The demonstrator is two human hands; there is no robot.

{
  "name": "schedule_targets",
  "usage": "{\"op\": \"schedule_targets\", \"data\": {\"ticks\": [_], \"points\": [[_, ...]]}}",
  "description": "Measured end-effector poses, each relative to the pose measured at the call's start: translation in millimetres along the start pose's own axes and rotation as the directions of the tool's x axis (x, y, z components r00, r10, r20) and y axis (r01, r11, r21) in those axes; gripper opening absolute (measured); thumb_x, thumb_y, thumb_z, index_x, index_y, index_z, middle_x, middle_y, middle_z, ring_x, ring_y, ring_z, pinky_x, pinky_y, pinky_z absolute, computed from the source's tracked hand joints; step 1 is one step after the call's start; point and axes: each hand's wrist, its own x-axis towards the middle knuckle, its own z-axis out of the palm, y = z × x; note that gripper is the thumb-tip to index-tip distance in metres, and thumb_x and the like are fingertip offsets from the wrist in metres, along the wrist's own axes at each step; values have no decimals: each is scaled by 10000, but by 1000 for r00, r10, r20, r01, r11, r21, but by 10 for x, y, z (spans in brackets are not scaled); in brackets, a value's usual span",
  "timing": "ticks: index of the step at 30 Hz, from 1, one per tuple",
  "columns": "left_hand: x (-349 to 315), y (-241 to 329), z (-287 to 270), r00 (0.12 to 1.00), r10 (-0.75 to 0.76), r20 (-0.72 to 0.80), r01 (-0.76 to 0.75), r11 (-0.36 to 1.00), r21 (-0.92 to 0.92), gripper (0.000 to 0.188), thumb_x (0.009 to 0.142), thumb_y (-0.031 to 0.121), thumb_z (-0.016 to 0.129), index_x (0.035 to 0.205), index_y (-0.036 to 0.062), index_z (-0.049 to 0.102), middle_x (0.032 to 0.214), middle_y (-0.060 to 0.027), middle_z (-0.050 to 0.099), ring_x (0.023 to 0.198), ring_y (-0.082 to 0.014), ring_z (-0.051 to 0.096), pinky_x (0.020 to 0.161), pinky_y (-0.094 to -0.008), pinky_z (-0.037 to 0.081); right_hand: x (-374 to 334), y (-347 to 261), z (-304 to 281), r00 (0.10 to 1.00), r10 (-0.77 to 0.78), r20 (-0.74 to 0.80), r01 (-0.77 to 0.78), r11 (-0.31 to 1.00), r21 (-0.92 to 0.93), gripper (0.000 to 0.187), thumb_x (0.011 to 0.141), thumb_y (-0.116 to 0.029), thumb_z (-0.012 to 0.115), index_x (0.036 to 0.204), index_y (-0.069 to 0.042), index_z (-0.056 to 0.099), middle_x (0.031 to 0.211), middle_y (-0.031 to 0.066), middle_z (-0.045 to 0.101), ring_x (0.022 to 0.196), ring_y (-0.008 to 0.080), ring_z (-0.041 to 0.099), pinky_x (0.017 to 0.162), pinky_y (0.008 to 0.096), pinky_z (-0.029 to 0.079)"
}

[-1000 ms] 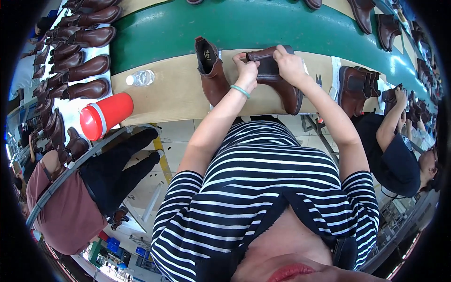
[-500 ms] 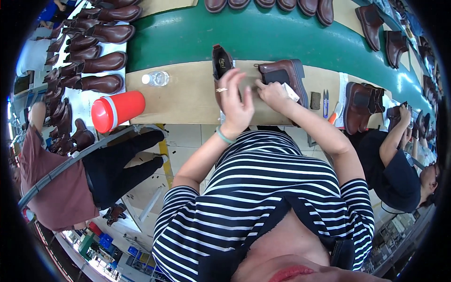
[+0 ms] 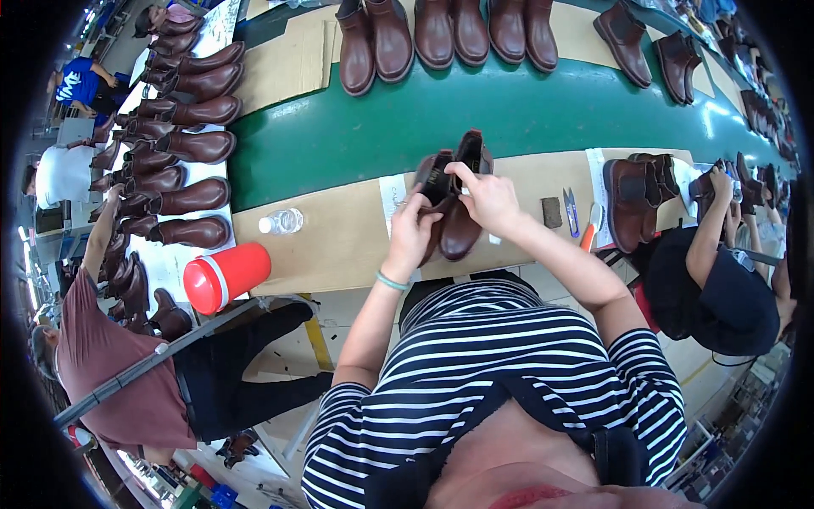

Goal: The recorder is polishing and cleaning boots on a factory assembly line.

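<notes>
Two dark brown ankle boots stand side by side in front of me on the cardboard, toes toward me. My left hand [image 3: 411, 231] is closed on the left boot [image 3: 433, 206] at its outer side. Over the right boot [image 3: 460, 235], my right hand [image 3: 493, 204] has its fingers closed at the edge of the boot's opening. Both openings face up and show dark linings. A small bit of white material [image 3: 495, 240] peeks out below my right hand; what it is I cannot make out.
To the left lie a red tumbler [image 3: 227, 278] and a small clear bottle [image 3: 281, 221]. On the right are a dark block [image 3: 552, 212], blue thread snips [image 3: 571, 212] and an orange-and-white brush [image 3: 592, 227]. Rows of boots [image 3: 437, 34] line the green table [image 3: 339, 127]. Co-workers flank me.
The right boot, earlier lying on its side, now stands upright against the left one. My left hand, raised and open before, has closed on the left boot. The view has shifted.
</notes>
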Motion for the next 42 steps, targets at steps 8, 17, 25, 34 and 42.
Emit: {"op": "schedule_targets", "data": {"ticks": [8,17,25,34,42], "points": [[17,168,236,994,49,-94,-43,997,69,205,706,-11,743,820,-20,573,768,-115,611,677,-216,615,641,-306,493,-334,-83,24,986,154,62,-142,976,-167,507,774,-151,637,1257,-250,520,880,110,580,590,311,633,530,434,531],[390,487,103,937,-165,309,249,934,-256,633,722,-51,742,1195,42,331,1388,-160,428,1246,-258,467,894,-366,526,-136,530,-197,995,100,28,-103,939,328,193,697,-189,737,833,-88,645,823,82,626,805,301,638,683,424,509],[2004,995,361,955,77,288,-101,992,70,375,792,130,728,1092,28,526,1308,-180,502,1247,-339,468,949,-454,444,455,2155,-1614,993,117,-29,-112,986,123,323,603,-251,814,852,-85,693,864,134,666,877,339,618,771,417,494],[4341,1203,1978,846,368,385,-504,786,357,668,711,228,769,1292,39,500,1378,-260,412,1300,-389,381,1082,-401,329,1477,3942,-2630,945,295,-143,-327,876,-355,229,569,-129,794,780,-121,707,816,96,680,883,288,644,762,395,516],[5212,1140,2730,913,224,342,-396,691,604,547,639,419,800,1047,78,672,1103,-211,633,1071,-387,560,934,-457,433,1546,4231,-2284,737,289,-611,-385,923,-28,304,731,-151,651,1034,-158,675,1184,182,523,936,367,601,863,401,495]]}}
